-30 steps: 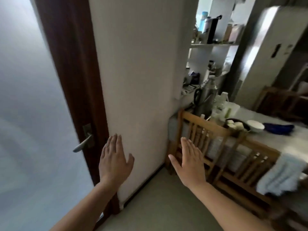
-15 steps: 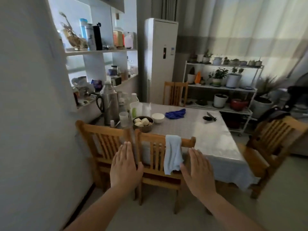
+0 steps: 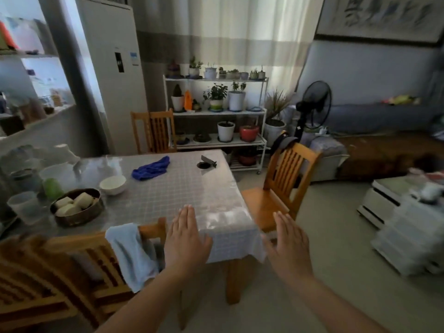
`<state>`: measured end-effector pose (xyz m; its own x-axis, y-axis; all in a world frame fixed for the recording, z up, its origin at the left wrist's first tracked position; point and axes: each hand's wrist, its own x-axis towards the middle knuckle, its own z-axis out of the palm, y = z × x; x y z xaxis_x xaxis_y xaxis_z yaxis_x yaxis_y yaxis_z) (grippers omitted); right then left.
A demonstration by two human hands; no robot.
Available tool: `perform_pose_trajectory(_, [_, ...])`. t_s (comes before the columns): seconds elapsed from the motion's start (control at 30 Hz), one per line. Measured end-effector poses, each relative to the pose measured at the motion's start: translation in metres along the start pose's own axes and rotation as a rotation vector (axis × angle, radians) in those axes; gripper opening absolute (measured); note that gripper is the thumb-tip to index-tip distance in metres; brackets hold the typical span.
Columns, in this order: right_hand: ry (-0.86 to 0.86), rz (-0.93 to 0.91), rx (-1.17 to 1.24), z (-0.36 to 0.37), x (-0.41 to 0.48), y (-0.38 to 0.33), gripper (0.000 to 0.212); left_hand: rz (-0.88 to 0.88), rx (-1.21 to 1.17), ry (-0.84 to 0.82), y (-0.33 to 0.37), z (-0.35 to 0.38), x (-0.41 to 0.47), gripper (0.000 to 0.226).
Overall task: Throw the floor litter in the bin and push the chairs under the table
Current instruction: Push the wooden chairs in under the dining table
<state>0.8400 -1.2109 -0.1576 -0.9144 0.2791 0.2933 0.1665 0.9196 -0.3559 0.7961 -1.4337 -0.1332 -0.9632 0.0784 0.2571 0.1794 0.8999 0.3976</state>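
A table (image 3: 168, 188) with a grey checked cloth fills the middle of the view. A wooden chair (image 3: 281, 186) stands pulled out and angled at its right side. Two wooden chairs (image 3: 79, 263) sit tucked along the near edge, one with a light blue towel (image 3: 131, 253) over its back. Another chair (image 3: 153, 131) stands at the far side. My left hand (image 3: 186, 239) hovers flat and empty over the table's near right corner. My right hand (image 3: 289, 243) is raised, fingers apart, empty, just in front of the pulled-out chair's seat. No litter or bin is in view.
On the table lie a blue cloth (image 3: 151, 168), bowls (image 3: 113, 185), cups and a dish of food (image 3: 77, 206). A plant rack (image 3: 216, 111), a tall white air conditioner (image 3: 113, 68) and a fan (image 3: 312, 102) stand behind. White storage drawers (image 3: 406, 239) sit on the floor at right.
My view has swung right, from the door and wall to the table and then toward the pulled-out right-hand chair. Both hands stayed raised and empty throughout.
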Motion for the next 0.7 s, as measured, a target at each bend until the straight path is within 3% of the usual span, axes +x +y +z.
perform_pose_trajectory(0.13, [0.034,0.083,-0.039,0.007,0.058,0.041,0.068,0.091,-0.034,-0.037,0.041,0.046,0.072,0.079])
perform_pose_trajectory(0.3, [0.03,0.225,-0.033,0.004,0.124,0.085,0.068,0.191,-0.027,-0.09,0.088,0.096,0.166,0.079])
perform_pose_trajectory(0.7, [0.049,0.281,-0.076,-0.008,0.263,0.273,0.072,0.373,-0.046,-0.191,0.284,0.236,0.294,0.08])
